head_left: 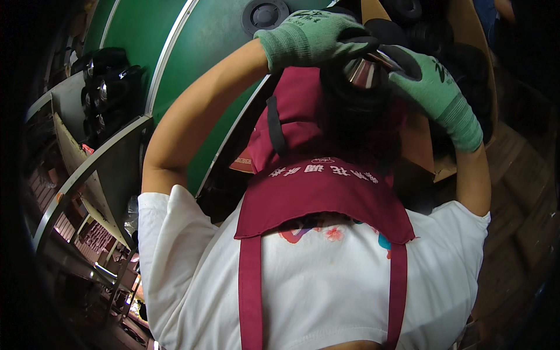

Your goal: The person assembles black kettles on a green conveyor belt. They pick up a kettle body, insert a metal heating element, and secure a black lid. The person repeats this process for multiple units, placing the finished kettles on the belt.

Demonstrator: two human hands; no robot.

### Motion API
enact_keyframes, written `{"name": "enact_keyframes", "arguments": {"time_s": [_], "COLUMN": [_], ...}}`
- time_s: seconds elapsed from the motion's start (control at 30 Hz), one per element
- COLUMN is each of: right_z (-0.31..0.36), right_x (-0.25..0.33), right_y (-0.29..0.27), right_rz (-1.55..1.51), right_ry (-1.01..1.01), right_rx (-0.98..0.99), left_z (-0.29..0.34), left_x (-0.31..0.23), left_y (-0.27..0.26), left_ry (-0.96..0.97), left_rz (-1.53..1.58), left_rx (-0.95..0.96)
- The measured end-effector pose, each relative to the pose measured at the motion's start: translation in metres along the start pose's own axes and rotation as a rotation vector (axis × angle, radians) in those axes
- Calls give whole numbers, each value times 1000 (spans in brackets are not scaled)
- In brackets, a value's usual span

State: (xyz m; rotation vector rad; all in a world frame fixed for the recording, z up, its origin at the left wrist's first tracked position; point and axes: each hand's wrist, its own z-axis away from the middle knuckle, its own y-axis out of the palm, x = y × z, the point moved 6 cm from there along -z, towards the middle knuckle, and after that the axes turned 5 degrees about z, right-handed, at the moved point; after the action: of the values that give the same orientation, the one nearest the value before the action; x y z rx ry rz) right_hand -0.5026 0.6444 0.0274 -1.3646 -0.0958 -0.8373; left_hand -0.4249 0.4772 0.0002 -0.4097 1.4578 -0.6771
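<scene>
Both my hands wear green knit gloves with dark coated fingers and palms. They meet above my lap at a black round part (356, 102) with a shiny silver, cone-like metal middle (363, 74). My left hand (321, 39) reaches over from the left, its fingers bent and closed at the far side of the part. My right hand (423, 76) comes from the right, thumb and fingers closed at the part's upper right edge, by a narrow shiny metal edge. The fingertips partly hide the part, and its lower side fades into shadow.
A black disc (265, 14) lies on the green work surface (204, 64) with pale metal strips. At right stands a cardboard box (487, 35) holding several dark round parts. Shiny black parts (108, 87) are stacked at left near a curved metal rail (87, 175).
</scene>
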Motion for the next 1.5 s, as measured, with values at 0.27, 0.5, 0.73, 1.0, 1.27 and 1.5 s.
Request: {"name": "enact_keyframes", "arguments": {"time_s": [0.27,0.5,0.73,1.0,1.27,1.5], "right_z": [2,-26,13,10,-83,-112], "right_x": [-26,-69,11,101,-75,-14], "right_y": [18,8,38,30,91,107], "right_rz": [124,-605,-1167,-887,-1201,-603], "right_ry": [-138,-379,-327,-440,-145,-538], "right_rx": [-64,-56,74,-204,-416,-359], "left_z": [10,17,23,-29,-12,27], "left_x": [-29,-14,32,42,-8,0], "left_y": [18,15,25,39,23,6], "left_ry": [-205,-203,405,107,-42,-144], "left_rz": [-281,-241,-272,94,-318,-476], "left_rx": [-40,77,-138,-407,-941,-845]}}
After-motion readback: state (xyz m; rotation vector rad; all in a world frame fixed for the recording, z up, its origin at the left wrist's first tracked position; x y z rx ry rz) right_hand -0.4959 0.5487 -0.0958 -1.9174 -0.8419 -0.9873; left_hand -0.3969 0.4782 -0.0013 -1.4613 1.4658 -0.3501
